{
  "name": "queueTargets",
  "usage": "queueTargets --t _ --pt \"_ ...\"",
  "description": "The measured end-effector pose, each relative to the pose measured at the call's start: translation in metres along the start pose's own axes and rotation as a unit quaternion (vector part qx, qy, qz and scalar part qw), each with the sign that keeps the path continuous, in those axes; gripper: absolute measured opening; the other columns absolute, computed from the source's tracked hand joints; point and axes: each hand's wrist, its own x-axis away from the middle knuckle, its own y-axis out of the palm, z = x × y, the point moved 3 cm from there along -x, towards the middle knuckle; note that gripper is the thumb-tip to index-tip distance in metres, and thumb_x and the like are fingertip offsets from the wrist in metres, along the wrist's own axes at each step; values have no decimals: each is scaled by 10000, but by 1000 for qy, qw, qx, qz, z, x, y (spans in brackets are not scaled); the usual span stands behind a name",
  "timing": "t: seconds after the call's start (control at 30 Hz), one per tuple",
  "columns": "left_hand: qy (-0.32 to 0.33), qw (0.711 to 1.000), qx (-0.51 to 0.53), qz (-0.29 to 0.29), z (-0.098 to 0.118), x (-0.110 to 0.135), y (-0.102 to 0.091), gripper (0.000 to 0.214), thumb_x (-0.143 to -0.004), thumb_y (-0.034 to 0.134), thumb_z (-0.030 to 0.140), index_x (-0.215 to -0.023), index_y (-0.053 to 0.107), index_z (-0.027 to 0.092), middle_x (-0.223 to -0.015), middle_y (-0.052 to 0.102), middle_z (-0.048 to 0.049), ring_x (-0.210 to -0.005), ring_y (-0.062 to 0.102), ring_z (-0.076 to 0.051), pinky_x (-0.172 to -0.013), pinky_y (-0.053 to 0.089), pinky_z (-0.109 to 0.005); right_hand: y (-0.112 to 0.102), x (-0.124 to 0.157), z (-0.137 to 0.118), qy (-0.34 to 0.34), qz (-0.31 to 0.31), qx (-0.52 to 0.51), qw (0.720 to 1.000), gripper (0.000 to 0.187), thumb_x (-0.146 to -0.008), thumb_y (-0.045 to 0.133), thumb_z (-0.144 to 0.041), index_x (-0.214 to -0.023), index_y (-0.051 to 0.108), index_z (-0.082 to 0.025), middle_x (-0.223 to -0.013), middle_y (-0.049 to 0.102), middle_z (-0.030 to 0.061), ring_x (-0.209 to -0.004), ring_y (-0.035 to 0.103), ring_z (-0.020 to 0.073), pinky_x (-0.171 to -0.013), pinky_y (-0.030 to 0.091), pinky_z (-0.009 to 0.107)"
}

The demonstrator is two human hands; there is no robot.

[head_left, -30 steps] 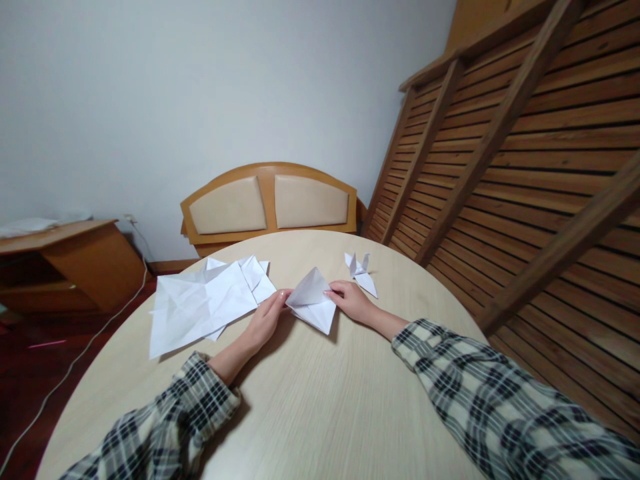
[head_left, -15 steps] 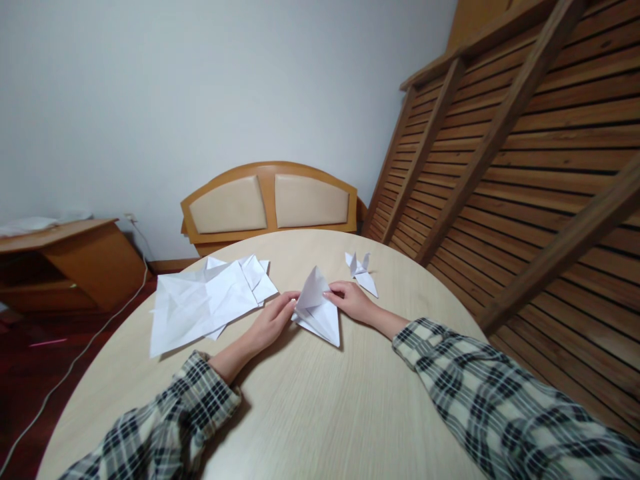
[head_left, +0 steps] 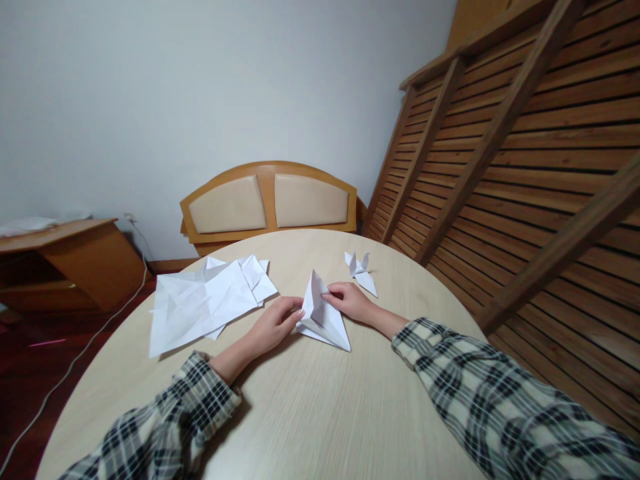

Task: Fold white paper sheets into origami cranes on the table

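Observation:
A partly folded piece of white origami paper (head_left: 327, 325) rests on the round table (head_left: 320, 413), one flap raised into a narrow point. My left hand (head_left: 277, 323) pinches its left edge between thumb and fingers. On the other side, my right hand (head_left: 349, 300) grips the raised flap, with the thumb over the near face and the fingers partly hidden behind the paper. Beyond my right hand stands a finished white paper crane (head_left: 361, 270). Several creased white sheets (head_left: 200, 300) overlap to the left of my left hand.
A wooden headboard with cream panels (head_left: 270, 200) is behind the table. Slatted wooden boards (head_left: 525, 167) lean along the right. At the left are a low wooden cabinet (head_left: 95, 267) and a white cable (head_left: 85, 350) running along the floor.
The raised flap has narrowed and folded inward, and the paper's lower corner has swung slightly right. My left hand has shifted a little to the right; both hands keep hold.

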Motion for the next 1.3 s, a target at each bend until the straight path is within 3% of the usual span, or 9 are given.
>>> queueTargets --t 0.37,0.57,0.73,0.93,1.13,1.3 --pt "1 999 -42 12 2 1 -1 313 -971 411 344 -1147 612 181 -1135 680 -113 -1047 608 -252 -961 451 -420 0 1 3 7 10 1 1000 265 -888 554 -327 -678 582 -166 -654 535 0 -639 495 140 -606 363 253" --pt "-11 995 -96 14 2 -1 0 221 -933 426 285 -1014 608 188 -1004 677 -109 -945 608 -259 -870 474 -417 1 2 1 3 0 -6 1000 207 -877 581 -310 -773 671 -156 -744 632 38 -692 567 158 -639 411 260" --pt "-17 992 -123 22 1 -1 2 175 -926 434 274 -969 581 188 -905 650 -93 -852 596 -249 -800 477 -398 1 2 -1 -9 -1 -5 1000 218 -878 582 -311 -771 681 -148 -756 648 52 -700 579 161 -640 422 261" --pt "-16 995 -94 14 3 0 1 252 -971 413 367 -1024 583 189 -980 662 -101 -910 596 -249 -836 462 -394 0 2 -1 -2 11 2 1000 206 -872 578 -285 -761 678 -144 -732 632 36 -657 553 143 -616 406 255" --pt "-22 995 -94 3 4 0 1 293 -955 462 426 -1044 583 174 -952 651 -91 -840 572 -238 -771 451 -372 0 2 -2 1 11 0 1000 199 -869 579 -275 -752 672 -145 -724 626 31 -654 544 141 -613 398 254" --pt "-25 993 -119 6 4 -2 1 258 -922 507 427 -907 582 180 -826 614 -64 -767 545 -231 -717 438 -362 0 3 -3 -6 3 0 1000 205 -873 578 -286 -750 667 -148 -720 619 32 -652 546 144 -611 400 257"
